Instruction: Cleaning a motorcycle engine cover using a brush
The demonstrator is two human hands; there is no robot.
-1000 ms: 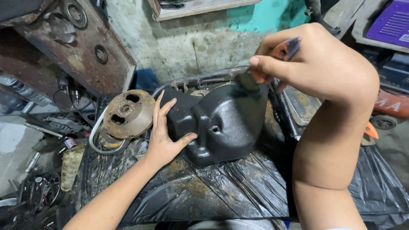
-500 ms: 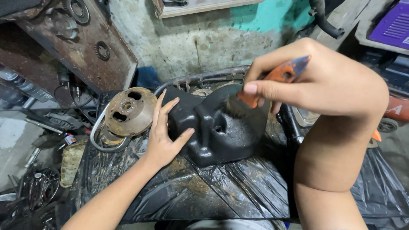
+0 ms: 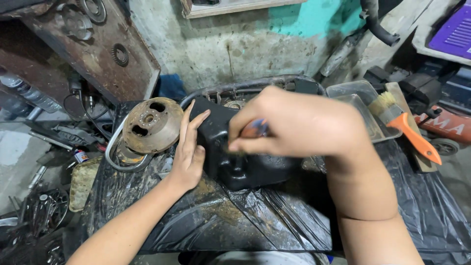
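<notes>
Black cover [image 3: 245, 167], L hand [image 3: 189, 147] flat (steadying), R hand [image 3: 299, 125] fisted

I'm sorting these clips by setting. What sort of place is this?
Most likely a small, grimy mechanic's repair workshop. The left hand steadies a black engine cover on oily black plastic sheeting, a rusty flywheel-like disc lies beside it, and loose metal parts clutter the floor.

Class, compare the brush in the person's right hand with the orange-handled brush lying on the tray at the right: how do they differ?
The held brush is gripped in the right hand against the black casing; the orange-handled brush lies untouched across the clear tray. The held brush is mostly hidden by fingers; the other shows pale bristles and its full handle. Both appear to have orange handles.
</notes>
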